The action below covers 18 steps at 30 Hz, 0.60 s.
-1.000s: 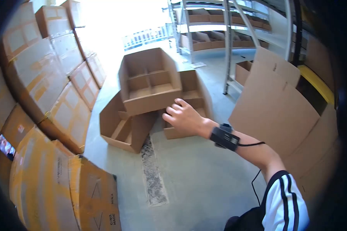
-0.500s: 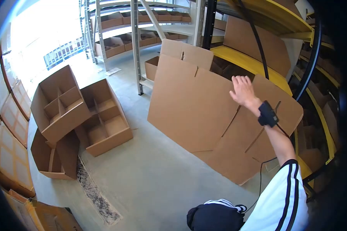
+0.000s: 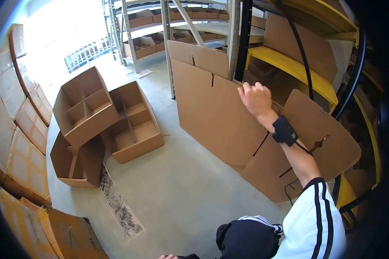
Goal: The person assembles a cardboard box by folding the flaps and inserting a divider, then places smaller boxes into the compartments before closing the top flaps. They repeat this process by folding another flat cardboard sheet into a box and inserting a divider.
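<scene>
My right hand (image 3: 256, 98) is raised and closed over the top edge of a large flat cardboard sheet (image 3: 216, 121) that stands on edge against the shelving. A black band with a cable sits on that wrist. A second flat sheet (image 3: 333, 142) leans behind and to the right of my arm. Only the fingertips of my left hand (image 3: 168, 257) show at the bottom edge, and I cannot see whether they hold anything.
Three open cardboard boxes with dividers lie on the concrete floor at left: (image 3: 84, 108), (image 3: 136, 127), (image 3: 75, 166). Sealed cartons (image 3: 17, 142) are stacked along the left wall. A yellow rack (image 3: 289, 64) and grey shelving (image 3: 168, 26) with trays stand behind.
My right hand left the divided box on the floor, rose to the leaning cardboard sheets on the right, then shifted left and closed on the front sheet's top edge.
</scene>
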Tool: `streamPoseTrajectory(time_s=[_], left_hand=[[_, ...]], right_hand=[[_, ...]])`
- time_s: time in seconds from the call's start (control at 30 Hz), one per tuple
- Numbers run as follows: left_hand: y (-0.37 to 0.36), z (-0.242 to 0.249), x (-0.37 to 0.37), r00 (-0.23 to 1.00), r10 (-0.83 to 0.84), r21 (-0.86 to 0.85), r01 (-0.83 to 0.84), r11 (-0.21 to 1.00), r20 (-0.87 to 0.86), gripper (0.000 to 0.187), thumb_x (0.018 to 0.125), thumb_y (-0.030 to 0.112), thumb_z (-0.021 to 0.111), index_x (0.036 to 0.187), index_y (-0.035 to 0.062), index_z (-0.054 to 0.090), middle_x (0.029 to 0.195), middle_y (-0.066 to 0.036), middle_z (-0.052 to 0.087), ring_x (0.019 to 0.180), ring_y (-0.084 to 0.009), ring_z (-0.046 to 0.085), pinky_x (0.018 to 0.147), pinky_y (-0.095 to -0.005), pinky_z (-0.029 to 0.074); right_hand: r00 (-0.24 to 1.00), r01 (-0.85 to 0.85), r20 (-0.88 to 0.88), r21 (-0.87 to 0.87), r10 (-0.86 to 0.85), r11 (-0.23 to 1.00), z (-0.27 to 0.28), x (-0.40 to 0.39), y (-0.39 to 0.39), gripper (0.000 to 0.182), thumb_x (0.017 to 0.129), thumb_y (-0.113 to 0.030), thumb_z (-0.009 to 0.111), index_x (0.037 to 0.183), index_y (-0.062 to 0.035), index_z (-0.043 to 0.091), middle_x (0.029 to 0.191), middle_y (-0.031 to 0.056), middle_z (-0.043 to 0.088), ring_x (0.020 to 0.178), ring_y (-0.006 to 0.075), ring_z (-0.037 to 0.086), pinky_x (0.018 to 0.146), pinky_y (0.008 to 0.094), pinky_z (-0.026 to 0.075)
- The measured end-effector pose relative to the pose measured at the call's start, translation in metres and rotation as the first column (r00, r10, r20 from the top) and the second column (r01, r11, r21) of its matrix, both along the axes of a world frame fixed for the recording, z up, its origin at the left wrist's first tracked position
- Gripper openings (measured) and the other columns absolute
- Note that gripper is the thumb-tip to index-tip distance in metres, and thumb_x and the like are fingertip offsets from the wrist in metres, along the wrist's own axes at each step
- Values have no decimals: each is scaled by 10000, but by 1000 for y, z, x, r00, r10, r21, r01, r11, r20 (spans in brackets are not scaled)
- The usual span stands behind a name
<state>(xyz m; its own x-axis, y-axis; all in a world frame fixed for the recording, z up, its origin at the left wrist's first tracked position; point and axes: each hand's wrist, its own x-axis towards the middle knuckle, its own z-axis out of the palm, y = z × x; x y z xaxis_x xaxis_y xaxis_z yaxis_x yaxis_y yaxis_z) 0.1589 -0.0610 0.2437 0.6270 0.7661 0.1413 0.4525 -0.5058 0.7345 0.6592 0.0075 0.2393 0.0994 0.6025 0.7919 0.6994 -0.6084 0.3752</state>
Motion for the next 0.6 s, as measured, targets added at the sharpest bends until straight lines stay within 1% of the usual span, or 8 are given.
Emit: streamPoseTrajectory(time_s=[0.13,0.17,0.2,0.4,0.47,0.53,0.57,0.6], left_hand=[[-5,-2,-10,1000,4,36,-5,999,21,363,767,189,566,1073,-7,578,1089,-188,586,1072,-378,517,961,-438,368],[-6,-2,-13,1000,6,43,-7,999,26,364,767,190,566,1074,-6,578,1090,-188,585,1072,-380,517,961,-438,369],[-5,-2,-16,999,11,50,-12,999,33,364,767,191,566,1074,-5,579,1091,-189,585,1071,-381,517,960,-439,370],[2,-11,-35,984,67,-24,-64,998,162,446,795,205,553,1166,-39,511,1141,-248,534,1078,-409,504,951,-421,380],[14,-16,-51,962,233,-90,-222,971,145,575,787,257,584,1257,-32,423,1265,-214,453,1198,-333,421,999,-389,320],[34,-29,-81,822,472,-152,-447,882,319,699,829,394,551,1354,3,308,1381,-158,328,1290,-278,305,1029,-410,267],[46,-3,-84,777,503,-131,-493,860,378,753,834,443,533,1385,17,247,1420,-150,278,1330,-267,248,1073,-421,207],[60,4,-99,471,690,-390,-586,710,549,702,854,411,504,1392,44,244,1444,-119,262,1352,-253,207,1101,-437,164]], right_hand=[[996,27,-85,-61,-32,998,-1,-24,18,277,854,-351,564,764,-91,528,599,68,604,536,237,614,444,357,469],[998,-52,-48,-52,49,997,0,-25,17,300,879,-369,529,760,-93,518,596,75,599,488,247,608,418,351,465],[1000,11,-12,-101,-13,995,7,-42,13,309,865,-382,541,739,-101,515,589,50,610,511,200,625,447,300,483],[913,-317,226,-127,339,940,67,-128,-34,382,786,-404,647,631,-122,443,487,10,440,422,166,484,398,286,368],[838,-441,249,-218,486,871,82,-154,-42,400,768,-407,667,613,-126,429,482,-8,394,417,139,444,393,269,325],[738,-550,232,-337,634,764,88,-180,-44,403,754,-409,681,604,-130,431,486,-31,354,420,107,411,392,250,285],[672,-627,251,-309,697,715,87,-190,-39,396,750,-413,683,605,-132,444,490,-43,337,421,91,393,395,239,263],[598,-700,271,-281,754,656,86,-202,-34,390,746,-418,686,606,-135,458,493,-54,320,421,75,376,398,228,241]])
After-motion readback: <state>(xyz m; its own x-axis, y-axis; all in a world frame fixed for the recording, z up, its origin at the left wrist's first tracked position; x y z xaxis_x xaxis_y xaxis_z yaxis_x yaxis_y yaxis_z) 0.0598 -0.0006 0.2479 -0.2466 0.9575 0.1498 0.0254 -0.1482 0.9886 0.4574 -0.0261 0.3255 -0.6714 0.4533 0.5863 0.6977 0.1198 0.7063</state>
